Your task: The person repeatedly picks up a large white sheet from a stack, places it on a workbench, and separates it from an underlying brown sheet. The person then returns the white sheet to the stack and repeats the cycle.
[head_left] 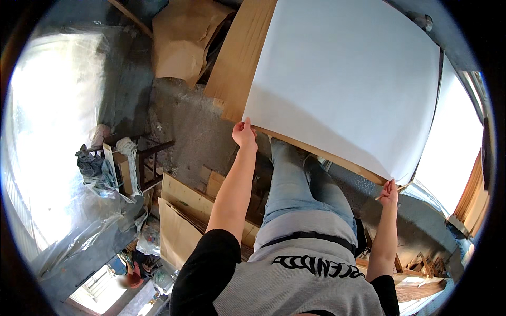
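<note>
A large white sheet (342, 79) lies over a light wooden board (247, 63), which shows along its left side and near edge. My left hand (245, 135) is closed at the sheet's near left corner, thumb on top and fingers curled at the edge. At the near right corner, my right hand (389, 194) pinches the sheet's edge. A small pale tip sticks out beside its fingers, too small to make out. Both arms are stretched forward and apart. What supports the board from below is hidden.
Brown paper (182, 39) lies at the far left. Wooden panels (182, 226) lean near my left side. A dark stand (153, 158) holds rags and plastic. Another white surface (453, 126) stands right of the sheet; wood scraps (424, 266) lie at lower right.
</note>
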A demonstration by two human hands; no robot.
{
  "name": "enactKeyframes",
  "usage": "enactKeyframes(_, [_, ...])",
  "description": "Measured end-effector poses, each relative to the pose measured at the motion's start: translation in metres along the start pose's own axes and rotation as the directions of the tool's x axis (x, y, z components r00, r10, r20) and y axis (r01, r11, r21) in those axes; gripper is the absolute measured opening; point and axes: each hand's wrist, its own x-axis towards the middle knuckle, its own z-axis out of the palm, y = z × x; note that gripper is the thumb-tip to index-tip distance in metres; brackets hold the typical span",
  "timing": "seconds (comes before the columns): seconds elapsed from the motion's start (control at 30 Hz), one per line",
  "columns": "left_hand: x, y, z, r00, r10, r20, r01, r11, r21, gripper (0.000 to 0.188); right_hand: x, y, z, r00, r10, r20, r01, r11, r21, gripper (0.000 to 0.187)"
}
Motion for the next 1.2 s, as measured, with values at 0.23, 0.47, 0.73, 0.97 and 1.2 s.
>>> enactKeyframes(0.23, [0.003,-0.006,-0.006,0.969,-0.243,-0.046,0.238,0.966,-0.096,0.025,-0.020,0.014,-0.017,0.999,-0.035,0.039,0.038,0.994,-0.104,0.016])
enactKeyframes(0.47, [0.017,-0.006,-0.012,0.934,-0.261,0.246,0.335,0.880,-0.337,0.016,-0.032,0.016,-0.011,0.999,-0.037,0.010,0.038,0.991,-0.129,0.017])
enactKeyframes(0.73, [0.024,-0.010,-0.014,0.953,-0.200,0.229,0.273,0.897,-0.349,0.017,-0.028,0.024,-0.009,0.997,-0.056,-0.054,0.039,0.960,-0.276,0.014])
enactKeyframes(0.97, [0.016,0.001,-0.019,0.938,-0.158,0.308,0.242,0.936,-0.255,0.015,-0.044,0.029,0.004,0.980,0.189,0.068,-0.196,0.974,0.116,0.025])
enactKeyframes(1.2, [0.026,-0.001,-0.018,0.950,-0.174,0.259,0.244,0.931,-0.271,0.018,-0.045,0.045,0.023,0.983,0.037,-0.180,-0.023,0.997,0.078,0.013])
